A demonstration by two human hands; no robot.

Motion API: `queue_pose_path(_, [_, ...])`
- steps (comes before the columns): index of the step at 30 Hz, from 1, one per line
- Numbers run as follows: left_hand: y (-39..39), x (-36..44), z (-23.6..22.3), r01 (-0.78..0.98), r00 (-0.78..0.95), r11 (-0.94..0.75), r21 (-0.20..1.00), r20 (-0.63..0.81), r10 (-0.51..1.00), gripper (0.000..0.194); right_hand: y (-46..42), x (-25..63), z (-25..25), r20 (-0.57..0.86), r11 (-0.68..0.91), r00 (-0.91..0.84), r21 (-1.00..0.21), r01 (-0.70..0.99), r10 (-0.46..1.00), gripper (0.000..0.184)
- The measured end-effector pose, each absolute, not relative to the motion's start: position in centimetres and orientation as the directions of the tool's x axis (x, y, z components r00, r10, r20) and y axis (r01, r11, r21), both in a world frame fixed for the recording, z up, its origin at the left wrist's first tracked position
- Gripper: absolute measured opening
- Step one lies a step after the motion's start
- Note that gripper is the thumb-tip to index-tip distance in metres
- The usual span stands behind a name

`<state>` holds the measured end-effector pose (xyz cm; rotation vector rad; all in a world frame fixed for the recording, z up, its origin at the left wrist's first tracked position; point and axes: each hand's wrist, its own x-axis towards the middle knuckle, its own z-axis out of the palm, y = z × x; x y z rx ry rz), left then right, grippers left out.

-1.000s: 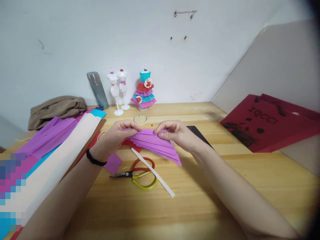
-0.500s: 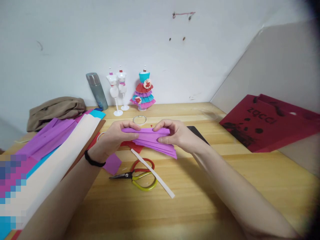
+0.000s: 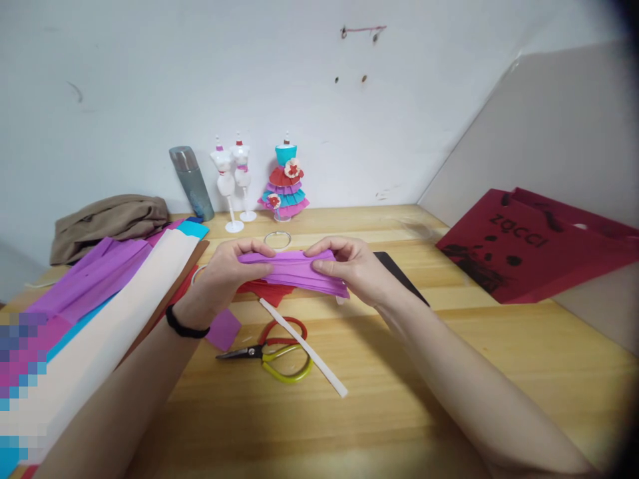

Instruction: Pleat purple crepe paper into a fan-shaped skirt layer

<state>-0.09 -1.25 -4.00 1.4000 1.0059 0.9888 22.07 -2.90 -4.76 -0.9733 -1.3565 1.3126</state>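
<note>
The left hand and right hand pinch the purple paper between them, above the table, midway between its left edge and the bag.

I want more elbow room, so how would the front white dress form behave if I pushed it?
The front white dress form would probably tip if pushed high, since its torso sits on a thin stem. Pushed at its round base, it may slide, as the tabletop looks smooth.
</note>
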Motion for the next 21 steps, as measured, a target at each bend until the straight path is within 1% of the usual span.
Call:
queue_pose_path(9, [-1.59,0.09,-3.65,0.064,0.228,0.018,0.998,-0.032,0.973,0.027,-2.93,21.8,-4.82,0.138,0.131,-0.126,-0.99,-0.058,0.982,0.022])
queue_pose_path(17, [-1.67,0.11,-3.19,-0.046,0.27,0.09,0.995,-0.074,0.96,0.028,-2.6,22.23,-5.38,0.097,0.075,-0.185,-0.989,-0.125,0.978,0.029])
queue_pose_path(21, [-1.67,0.06,-3.48,0.036,0.242,0.03,0.999,-0.037,0.97,0.025,-2.65,22.17,-5.32,0.089,0.064,-0.17,-0.987,-0.145,0.981,0.03])
